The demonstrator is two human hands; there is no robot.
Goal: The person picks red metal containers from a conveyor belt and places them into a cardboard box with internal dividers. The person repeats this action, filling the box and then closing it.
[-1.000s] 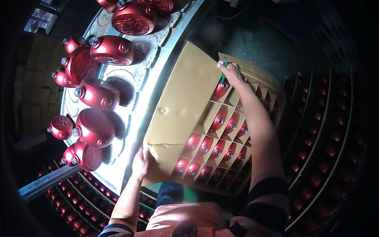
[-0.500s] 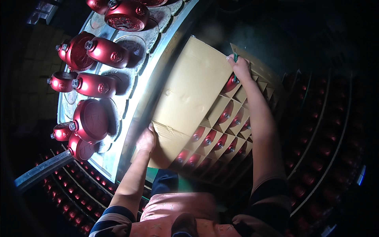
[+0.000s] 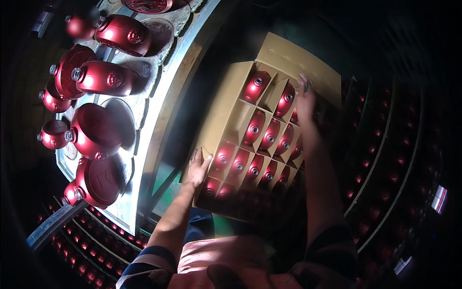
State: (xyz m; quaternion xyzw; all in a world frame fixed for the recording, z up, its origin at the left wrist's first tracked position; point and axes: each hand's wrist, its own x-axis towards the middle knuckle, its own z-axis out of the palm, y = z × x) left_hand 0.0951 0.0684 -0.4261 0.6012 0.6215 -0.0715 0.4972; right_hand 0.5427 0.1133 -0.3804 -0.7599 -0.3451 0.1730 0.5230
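A brown cardboard box with dividers stands in front of me, its top flaps folded outward. Red flattened bottles stand neck-up in several of its cells. My left hand, fingers apart, rests at the box's near left edge, against the left flap. Over the far right side of the box is my right hand, its fingers fairly straight beside the far flap. A small bit of a slim green tool shows at these fingers; most of it is hidden.
To my left, a metal-edged conveyor table carries several red bottles with clear necks. A metal rail juts out at its near end. Rows of more red bottles fill the dark area at right, and others stand at lower left.
The large flap that covered the box's left part has swung outward, baring more bottles. My left hand has shifted right, its fingers now spread. My right hand has moved slightly right and nearer.
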